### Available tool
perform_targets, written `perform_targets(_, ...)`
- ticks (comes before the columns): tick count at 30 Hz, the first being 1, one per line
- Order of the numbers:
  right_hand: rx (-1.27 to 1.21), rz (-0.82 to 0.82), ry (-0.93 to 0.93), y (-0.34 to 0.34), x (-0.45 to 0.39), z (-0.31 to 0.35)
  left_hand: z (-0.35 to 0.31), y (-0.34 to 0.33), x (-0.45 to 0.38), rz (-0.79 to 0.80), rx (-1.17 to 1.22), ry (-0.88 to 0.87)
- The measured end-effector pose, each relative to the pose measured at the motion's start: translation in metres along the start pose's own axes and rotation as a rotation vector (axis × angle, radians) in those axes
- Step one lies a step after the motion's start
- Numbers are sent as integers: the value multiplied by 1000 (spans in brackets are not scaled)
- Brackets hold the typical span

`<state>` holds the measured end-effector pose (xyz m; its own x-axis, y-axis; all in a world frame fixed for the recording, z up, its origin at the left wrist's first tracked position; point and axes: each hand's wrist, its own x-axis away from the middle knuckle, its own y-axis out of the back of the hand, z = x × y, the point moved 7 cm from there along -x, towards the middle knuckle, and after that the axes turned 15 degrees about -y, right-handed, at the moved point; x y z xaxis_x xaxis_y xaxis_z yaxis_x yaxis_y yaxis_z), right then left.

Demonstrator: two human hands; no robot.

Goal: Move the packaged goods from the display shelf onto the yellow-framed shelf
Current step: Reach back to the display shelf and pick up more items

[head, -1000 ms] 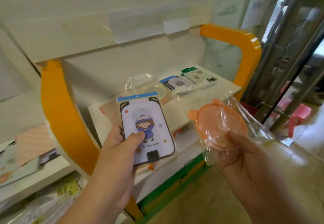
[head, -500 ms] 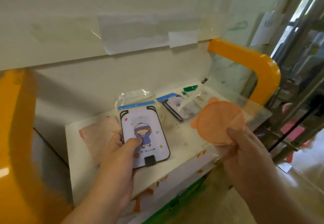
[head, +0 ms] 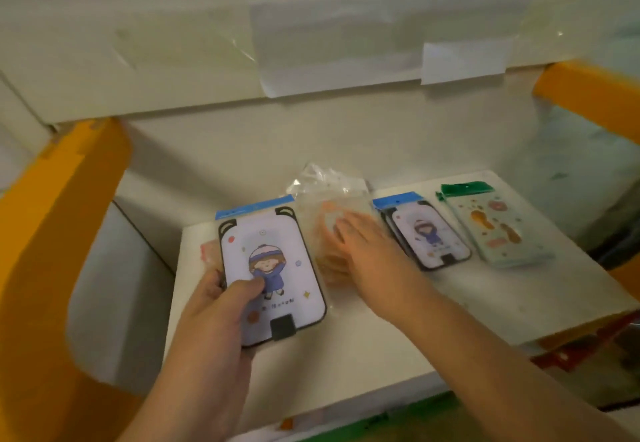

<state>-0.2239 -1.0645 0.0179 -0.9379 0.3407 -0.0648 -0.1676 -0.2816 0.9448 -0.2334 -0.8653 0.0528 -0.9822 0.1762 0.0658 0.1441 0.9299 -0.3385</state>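
On the yellow-framed shelf (head: 485, 306), right hand (head: 367, 251) presses flat on the orange packet (head: 325, 230); left hand (head: 221, 306) grips a cartoon card (head: 273, 268).

Left hand (head: 221, 306) grips cartoon-girl card pack (head: 272, 275) over shelf (head: 450, 303) left edge. Right hand (head: 367, 251) flat on orange bagged disc (head: 327, 234), mid-shelf. Matching card pack (head: 427, 234) and green-topped pack (head: 495, 230) near right edge.

Pretty dim and flat here, whole frame's soft with motion blur, my right hand (head: 360, 247) smears worst. Small glare upper right, edges bend fisheye-style.
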Motion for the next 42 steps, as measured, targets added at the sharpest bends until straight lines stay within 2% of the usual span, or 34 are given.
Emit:
perform_targets(3,123,83,121,-10,-3,1,3,-1,1,-79,-11,-13)
perform_targets(12,67,162,246,-7,-4,-9,9,-26,3,-157,-60,-78)
perform_targets(15,-34,175,266,8,-5,-11,13,-34,0,-165,-51,-83)
perform_targets(18,-201,100,212,35,-4,-29,17,-46,-7,-150,-79,-97)
perform_targets(22,-253,-12,94,71,3,-88,27,-80,-17,-80,-153,-99)
perform_targets(27,-204,-27,-137,102,14,-178,66,-135,-41,19,-233,-10)
perform_targets(33,-237,-31,-256,122,39,-238,114,-205,-52,226,-419,52)
perform_targets(36,-236,-28,-266,125,49,-252,131,-216,-57,216,-506,43)
perform_targets(42,-245,-14,-242,126,55,-262,119,-219,-51,141,-750,-55)
